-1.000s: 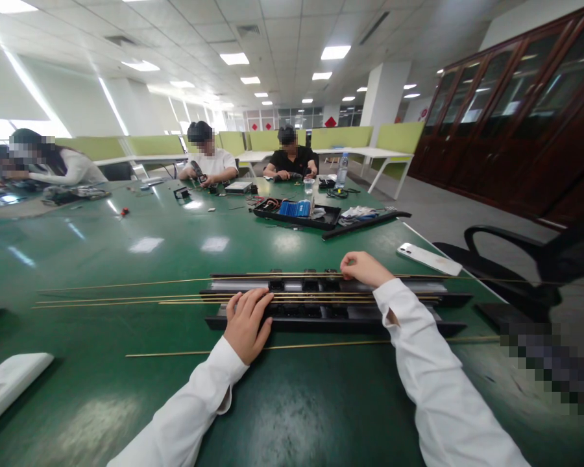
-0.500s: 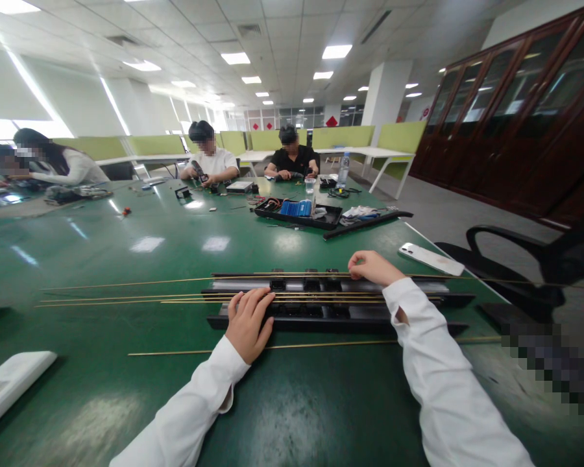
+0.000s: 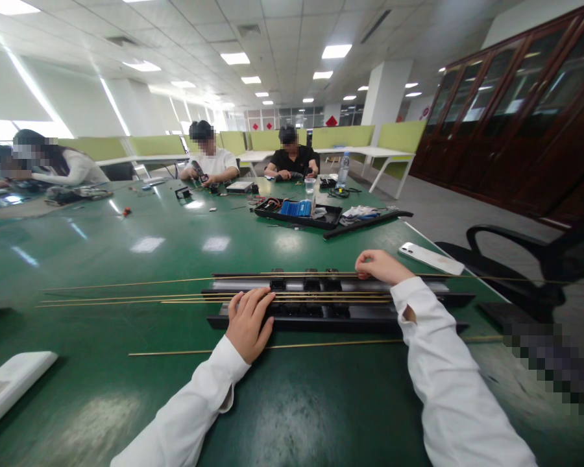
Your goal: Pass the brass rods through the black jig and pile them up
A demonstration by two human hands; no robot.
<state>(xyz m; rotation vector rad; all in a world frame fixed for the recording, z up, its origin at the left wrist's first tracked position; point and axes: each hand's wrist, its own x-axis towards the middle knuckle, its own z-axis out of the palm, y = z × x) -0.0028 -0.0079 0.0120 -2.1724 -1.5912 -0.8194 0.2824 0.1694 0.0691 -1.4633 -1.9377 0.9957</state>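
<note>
Handling stage: left hand [image 3: 248,327] spread over middle rods [image 3: 331,297], right hand [image 3: 377,266] seemingly pinching far rod [image 3: 185,280]; guiding it calls for steadiness.

My worktop [image 3: 175,402] is green and shiny. Right by me, one long, thin, gold-coloured rod [image 3: 331,345] lies flat on it. Just past that sit the long black rails with shiny grey insides [image 3: 296,324]. On my left is a long white box [image 3: 19,386]. On my right, a white phone [image 3: 431,258] lies near the edge. Farther off are a flat black tray [image 3: 329,222], a long black bar [image 3: 368,225] and a clear plastic bottle [image 3: 343,171].
</note>
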